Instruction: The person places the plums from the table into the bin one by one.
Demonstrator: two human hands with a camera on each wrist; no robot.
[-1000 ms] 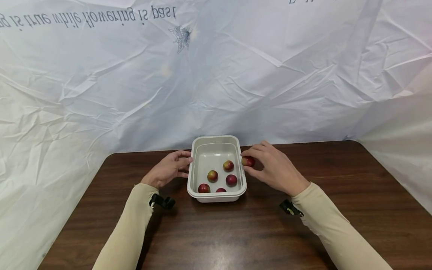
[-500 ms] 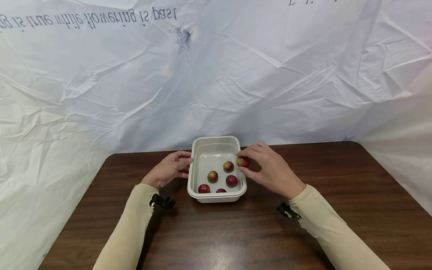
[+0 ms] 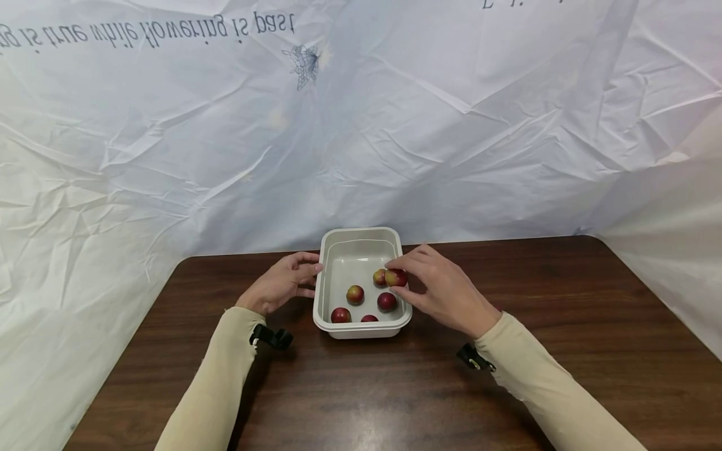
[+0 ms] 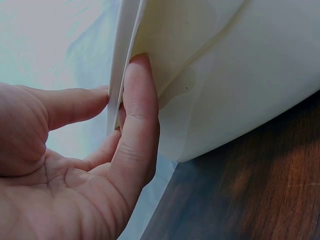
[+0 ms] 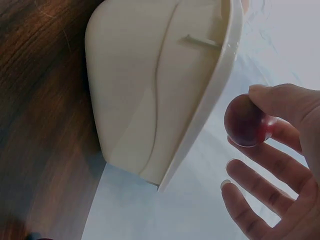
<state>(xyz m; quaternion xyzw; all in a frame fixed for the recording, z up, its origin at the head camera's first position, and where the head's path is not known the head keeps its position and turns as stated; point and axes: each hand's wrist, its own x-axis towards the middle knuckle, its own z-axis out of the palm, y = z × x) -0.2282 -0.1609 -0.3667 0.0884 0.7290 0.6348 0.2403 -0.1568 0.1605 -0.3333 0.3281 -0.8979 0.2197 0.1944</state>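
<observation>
A white plastic bin point(image 3: 361, 331) stands on the wooden table near its far edge, with several red-and-yellow plums point(image 3: 355, 294) inside. My left hand point(image 3: 284, 283) pinches the bin's left rim, its thumb on the inner side and fingers beneath the lip, as the left wrist view shows. My right hand point(image 3: 445, 289) holds one plum point(image 5: 245, 121) between thumb and index finger, the other fingers loosely spread. In the right wrist view that plum is above the bin's rim. It partly covers another plum in the head view.
White crumpled cloth point(image 3: 361, 125) with mirrored writing hangs behind the wooden table point(image 3: 361, 388). Past my right wrist peeks a small red patch point(image 3: 497, 308); a red edge point(image 5: 44, 239) also shows low in the right wrist view.
The right hand has moved left with its plum, from outside the bin's right rim to over the inside. The left hand and the bin have stayed in place.
</observation>
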